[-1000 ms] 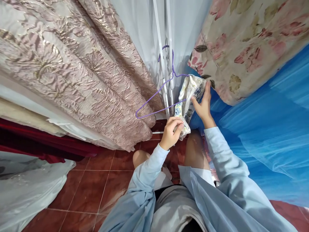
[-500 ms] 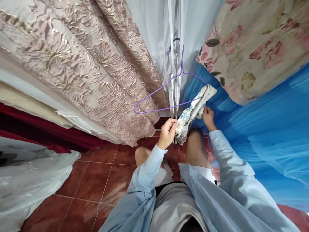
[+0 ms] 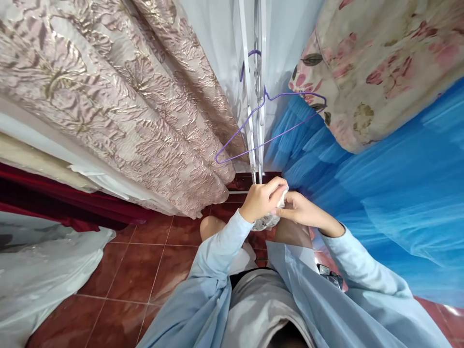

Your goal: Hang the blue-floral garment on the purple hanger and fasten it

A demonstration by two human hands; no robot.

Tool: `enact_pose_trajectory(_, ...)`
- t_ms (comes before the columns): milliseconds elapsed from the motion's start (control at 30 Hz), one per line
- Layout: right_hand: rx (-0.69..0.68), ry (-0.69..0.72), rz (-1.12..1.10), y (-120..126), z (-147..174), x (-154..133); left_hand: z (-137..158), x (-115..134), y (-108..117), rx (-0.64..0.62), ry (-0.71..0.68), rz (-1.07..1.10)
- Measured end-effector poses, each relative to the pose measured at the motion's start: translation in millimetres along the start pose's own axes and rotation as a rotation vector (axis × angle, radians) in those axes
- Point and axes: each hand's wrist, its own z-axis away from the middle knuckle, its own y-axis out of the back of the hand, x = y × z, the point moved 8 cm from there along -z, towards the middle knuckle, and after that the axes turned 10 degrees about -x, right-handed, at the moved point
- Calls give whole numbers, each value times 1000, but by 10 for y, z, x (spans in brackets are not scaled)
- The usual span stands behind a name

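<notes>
"Now that the pale cloth [image 3: 267,223] is off, what shows, left to right?"

"Left hand [image 3: 261,200], pinching it; the cloth, bunched between the hands; purple hanger [image 3: 265,96], bare beyond, so removal looks complete; right hand [image 3: 301,210], at the cloth's edge, its grip unclear."

"And earlier?"

"The cloth draped the hanger's right end."
</notes>
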Motion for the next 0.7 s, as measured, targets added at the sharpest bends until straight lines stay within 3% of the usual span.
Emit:
enact_pose_trajectory(133,149,-28,-292,213,12,-239,-14,-82,47,-166,89,447)
enact_pose_trajectory(233,502,56,-409,684,191,-348,142,-251,54,-385,153,628)
enact_pose_trajectory(300,743,181,-355,1009,369,-466,273,-460,167,-429,223,594)
enact_pose_trajectory(400,918,315,-122,1329,518,-603,397,-774,512,-334,306,404)
enact_pose_trajectory(500,908,348,111,1534,438,-587,428,-894,834,-215,311,279)
enact_pose_trajectory(567,896,394,249,1679,337,-571,418,-862,902,-189,282,267)
enact_pose_trajectory(700,973,449,514,2015,130,-622,343,-643,813,-125,187,201)
